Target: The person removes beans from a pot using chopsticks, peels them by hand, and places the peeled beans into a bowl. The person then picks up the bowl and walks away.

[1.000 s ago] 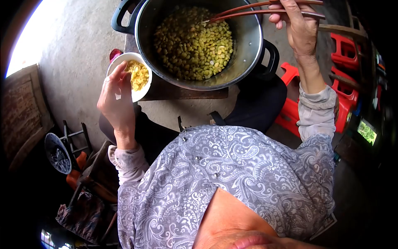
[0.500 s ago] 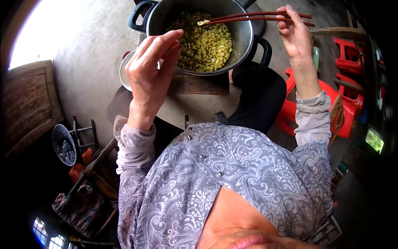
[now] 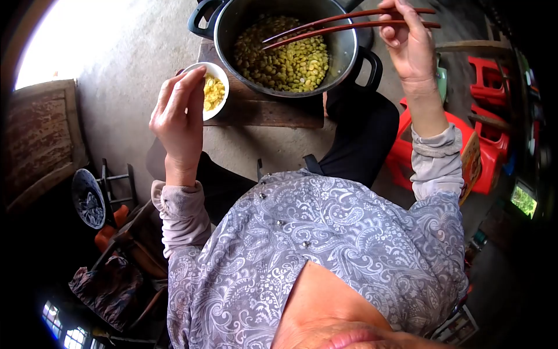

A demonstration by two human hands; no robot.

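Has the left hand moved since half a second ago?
Yes. The left hand has drawn back from the pot rim to the small bowl beside it.

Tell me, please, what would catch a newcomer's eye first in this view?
Probably the big metal pot at top centre, full of yellow-green beans, with the red-brown chopsticks in the right hand reaching over it. Next, the small white bowl of yellow pieces just left of the pot, with the left hand at its near rim. Bright red plastic stools stand at the right.
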